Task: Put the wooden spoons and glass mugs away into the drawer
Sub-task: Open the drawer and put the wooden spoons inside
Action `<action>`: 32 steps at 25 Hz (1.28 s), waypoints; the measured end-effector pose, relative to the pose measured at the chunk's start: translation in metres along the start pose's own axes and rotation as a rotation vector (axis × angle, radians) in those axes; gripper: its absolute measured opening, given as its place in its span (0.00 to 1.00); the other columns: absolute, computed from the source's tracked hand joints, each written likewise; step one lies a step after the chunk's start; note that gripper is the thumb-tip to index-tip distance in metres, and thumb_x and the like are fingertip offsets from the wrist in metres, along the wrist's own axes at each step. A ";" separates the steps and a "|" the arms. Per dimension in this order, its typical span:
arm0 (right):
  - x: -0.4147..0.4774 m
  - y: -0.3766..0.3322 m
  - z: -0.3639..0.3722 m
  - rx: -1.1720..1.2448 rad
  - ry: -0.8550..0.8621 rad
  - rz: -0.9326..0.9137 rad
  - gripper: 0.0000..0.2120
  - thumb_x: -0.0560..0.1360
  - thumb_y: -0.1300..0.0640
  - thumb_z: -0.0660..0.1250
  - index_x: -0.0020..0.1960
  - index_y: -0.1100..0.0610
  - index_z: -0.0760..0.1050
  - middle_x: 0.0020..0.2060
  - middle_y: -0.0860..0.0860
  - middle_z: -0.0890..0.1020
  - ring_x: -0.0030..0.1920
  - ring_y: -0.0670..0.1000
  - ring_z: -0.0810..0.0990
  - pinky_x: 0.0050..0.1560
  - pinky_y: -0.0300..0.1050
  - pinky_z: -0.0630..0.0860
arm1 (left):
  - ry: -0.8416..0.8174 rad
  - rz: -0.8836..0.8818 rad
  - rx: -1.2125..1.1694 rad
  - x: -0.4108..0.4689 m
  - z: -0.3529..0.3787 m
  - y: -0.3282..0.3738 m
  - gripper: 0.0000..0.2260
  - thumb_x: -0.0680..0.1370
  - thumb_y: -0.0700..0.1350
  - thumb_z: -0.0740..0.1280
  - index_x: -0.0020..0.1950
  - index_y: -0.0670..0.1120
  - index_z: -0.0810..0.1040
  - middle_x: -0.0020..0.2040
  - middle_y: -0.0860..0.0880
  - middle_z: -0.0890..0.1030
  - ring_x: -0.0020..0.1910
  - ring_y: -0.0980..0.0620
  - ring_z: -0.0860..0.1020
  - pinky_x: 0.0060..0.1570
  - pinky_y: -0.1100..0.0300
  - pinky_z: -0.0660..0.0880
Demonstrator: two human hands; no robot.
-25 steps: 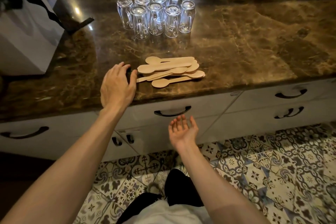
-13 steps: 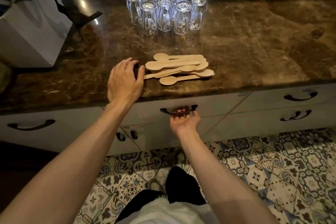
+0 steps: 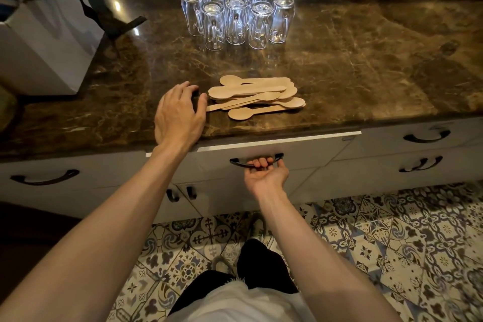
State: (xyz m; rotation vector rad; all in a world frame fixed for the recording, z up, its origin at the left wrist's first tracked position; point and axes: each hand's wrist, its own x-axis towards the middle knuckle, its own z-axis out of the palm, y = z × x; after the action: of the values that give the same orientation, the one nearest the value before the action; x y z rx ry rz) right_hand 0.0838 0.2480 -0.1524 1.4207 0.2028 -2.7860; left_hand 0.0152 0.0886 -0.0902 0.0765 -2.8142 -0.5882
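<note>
Change noted: half a sec ago the right hand (image 3: pixel 266 176) is only just arriving under the handle (image 3: pixel 277 157), and the drawer (image 3: pixel 308 150) sits flush. Now the fingers are curled up around the handle from below, palm up, firm grip. A pale strip of the drawer front's top edge shows below the counter (image 3: pixel 366 73) lip at centre frame, so the drawer is cracked open, approx. a sliver only. Interior not visible yet.

Left hand (image 3: pixel 179 115): no real change. Rests on the counter at centre-left, fingers loose and spread, holding nothing. The thumb is just beside the nearest spoon handle tip; contact cannot be confirmed.

Task items, all on the counter, none stowed:
- Wooden spoons (image 3: pixel 254 97): loose overlapping pile, centre frame, directly above the drawer being opened.
- Glass mugs (image 3: pixel 236 18): eight, upside down, tight cluster in two rows, upper centre, well apart from the spoons.

Other: white bag (image 3: pixel 44 55) w/ dark strap at upper left, clear of the work area.

Assessment: the opening step is underway, not complete. The drawer needs pulling further before anything goes in. The left hand is placed to take the spoons first. The mugs are fragile, so prob. one or two per trip.
</note>
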 end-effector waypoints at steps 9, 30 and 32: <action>-0.025 -0.002 -0.030 -0.026 0.079 0.003 0.20 0.79 0.48 0.55 0.30 0.54 0.64 0.22 0.49 0.64 0.26 0.49 0.61 0.31 0.40 0.62 | 0.017 0.002 0.005 -0.001 0.001 0.000 0.20 0.80 0.55 0.55 0.67 0.47 0.72 0.69 0.47 0.72 0.68 0.48 0.68 0.69 0.51 0.63; -0.103 -0.015 -0.142 -0.013 0.297 0.078 0.19 0.78 0.47 0.55 0.32 0.56 0.65 0.26 0.52 0.68 0.31 0.51 0.64 0.50 0.47 0.68 | 0.014 0.029 -0.017 -0.004 -0.001 -0.001 0.20 0.80 0.55 0.55 0.68 0.46 0.71 0.69 0.46 0.72 0.69 0.48 0.67 0.70 0.50 0.62; -0.106 -0.014 -0.150 -0.018 0.320 0.071 0.18 0.78 0.47 0.55 0.33 0.55 0.65 0.27 0.52 0.66 0.31 0.51 0.63 0.48 0.47 0.68 | 0.013 0.024 -0.021 -0.004 -0.001 -0.001 0.20 0.80 0.55 0.55 0.68 0.46 0.71 0.69 0.47 0.72 0.69 0.48 0.67 0.70 0.50 0.62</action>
State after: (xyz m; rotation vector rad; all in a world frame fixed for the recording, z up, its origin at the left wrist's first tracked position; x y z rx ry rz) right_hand 0.2663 0.2742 -0.1521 1.8239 0.1743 -2.4805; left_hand 0.0190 0.0878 -0.0908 0.0420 -2.7918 -0.6101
